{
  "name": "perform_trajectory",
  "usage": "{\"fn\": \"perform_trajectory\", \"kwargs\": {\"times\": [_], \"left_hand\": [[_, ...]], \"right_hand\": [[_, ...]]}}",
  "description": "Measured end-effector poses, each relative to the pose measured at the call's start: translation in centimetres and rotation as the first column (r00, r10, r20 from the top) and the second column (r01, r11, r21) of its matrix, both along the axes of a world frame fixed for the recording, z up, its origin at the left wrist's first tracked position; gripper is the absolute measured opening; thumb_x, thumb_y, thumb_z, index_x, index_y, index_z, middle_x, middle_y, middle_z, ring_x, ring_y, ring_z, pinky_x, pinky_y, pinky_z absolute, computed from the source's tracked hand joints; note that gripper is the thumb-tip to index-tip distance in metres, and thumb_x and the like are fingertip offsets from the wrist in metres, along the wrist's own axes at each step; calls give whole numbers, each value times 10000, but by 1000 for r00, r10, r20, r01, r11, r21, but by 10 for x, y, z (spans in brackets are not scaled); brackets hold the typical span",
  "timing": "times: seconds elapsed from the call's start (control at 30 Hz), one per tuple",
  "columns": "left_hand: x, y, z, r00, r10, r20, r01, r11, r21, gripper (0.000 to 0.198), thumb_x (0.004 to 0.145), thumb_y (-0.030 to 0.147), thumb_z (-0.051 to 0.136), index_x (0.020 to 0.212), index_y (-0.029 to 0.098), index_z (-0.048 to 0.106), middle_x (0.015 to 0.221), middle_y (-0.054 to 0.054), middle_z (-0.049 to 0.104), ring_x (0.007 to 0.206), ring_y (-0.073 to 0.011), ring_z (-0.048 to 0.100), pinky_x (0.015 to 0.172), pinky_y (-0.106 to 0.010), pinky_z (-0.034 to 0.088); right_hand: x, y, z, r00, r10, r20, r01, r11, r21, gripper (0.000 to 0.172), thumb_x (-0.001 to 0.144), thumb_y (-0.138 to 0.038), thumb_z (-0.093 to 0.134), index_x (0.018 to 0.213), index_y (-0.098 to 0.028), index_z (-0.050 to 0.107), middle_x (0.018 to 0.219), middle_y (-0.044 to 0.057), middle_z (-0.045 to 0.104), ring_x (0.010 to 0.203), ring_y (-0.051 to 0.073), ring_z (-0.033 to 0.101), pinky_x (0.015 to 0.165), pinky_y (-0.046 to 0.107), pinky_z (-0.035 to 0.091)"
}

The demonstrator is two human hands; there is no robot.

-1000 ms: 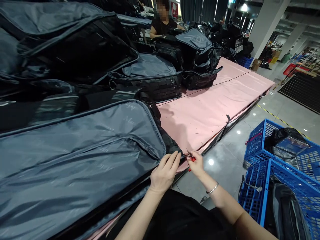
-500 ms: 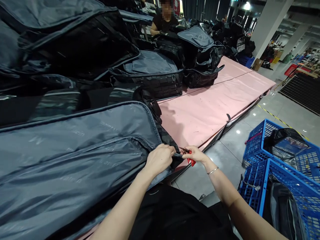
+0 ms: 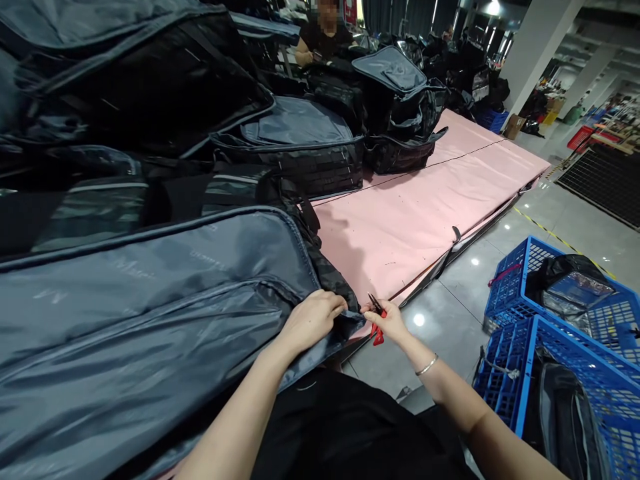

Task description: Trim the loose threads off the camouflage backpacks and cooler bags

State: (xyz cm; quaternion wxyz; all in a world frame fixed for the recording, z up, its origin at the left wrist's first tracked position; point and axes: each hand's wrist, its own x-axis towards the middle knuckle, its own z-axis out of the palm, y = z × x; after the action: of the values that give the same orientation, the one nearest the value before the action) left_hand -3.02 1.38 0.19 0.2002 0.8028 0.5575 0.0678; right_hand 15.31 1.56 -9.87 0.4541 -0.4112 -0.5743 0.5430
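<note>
A large backpack lies opened out before me, its grey-blue printed lining facing up and a dark camouflage side showing at the right. My left hand is closed on the bag's edge near its right corner, fingertips pinching the fabric. Just to the right, my right hand holds a pair of red-handled scissors, their dark blades pointing up and left. The thumb and fingers of that hand also meet the tip of the bag's edge; whether they pinch it is hard to see.
Other dark bags are heaped behind on the pink-covered table. Blue plastic crates holding bags stand on the floor at right. A co-worker is beyond the heap, near a pale pillar.
The scissors have swung more upright in my right hand, with the blades now clearer of the bag's edge. My left hand has shifted slightly left, still on the edge.
</note>
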Motion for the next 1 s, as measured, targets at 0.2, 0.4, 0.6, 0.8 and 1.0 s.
{"fn": "perform_trajectory", "kwargs": {"times": [0.2,0.4,0.6,0.8,1.0], "left_hand": [[0,-1,1,999,11,31,-12,1000,4,298,827,265,346,786,226,638,846,-45,678,875,-220,565,783,-316,428],[0,-1,1,999,27,47,-28,1000,9,294,822,271,361,778,229,648,844,-44,682,876,-217,571,770,-309,433],[-1,0,-1,998,24,52,-24,1000,7,288,820,253,363,781,218,646,838,-54,673,877,-219,565,772,-314,428],[-1,-1,-1,998,18,64,-19,1000,8,273,826,255,375,788,225,643,836,-51,670,862,-208,564,762,-304,431],[-2,0,-1,997,5,75,-6,1000,16,263,817,229,381,763,228,638,825,-46,667,846,-203,563,754,-299,426]], "right_hand": [[-11,-12,5,983,-178,35,169,969,181,168,699,-335,709,789,-195,682,809,50,641,771,181,604,740,322,510],[-13,-12,2,975,-202,90,166,938,303,87,731,-301,683,779,-229,695,828,59,620,790,189,586,751,326,499],[-13,-14,4,981,-147,125,101,944,315,93,755,-263,602,810,-217,662,839,57,592,809,192,558,752,322,474],[-9,-13,8,989,-118,87,99,975,200,170,821,-349,515,800,-191,574,721,8,543,652,140,519,642,269,475],[1,-14,1,975,-209,77,195,968,156,225,845,-399,506,792,-193,578,677,-3,551,627,136,527,631,268,481]]}}
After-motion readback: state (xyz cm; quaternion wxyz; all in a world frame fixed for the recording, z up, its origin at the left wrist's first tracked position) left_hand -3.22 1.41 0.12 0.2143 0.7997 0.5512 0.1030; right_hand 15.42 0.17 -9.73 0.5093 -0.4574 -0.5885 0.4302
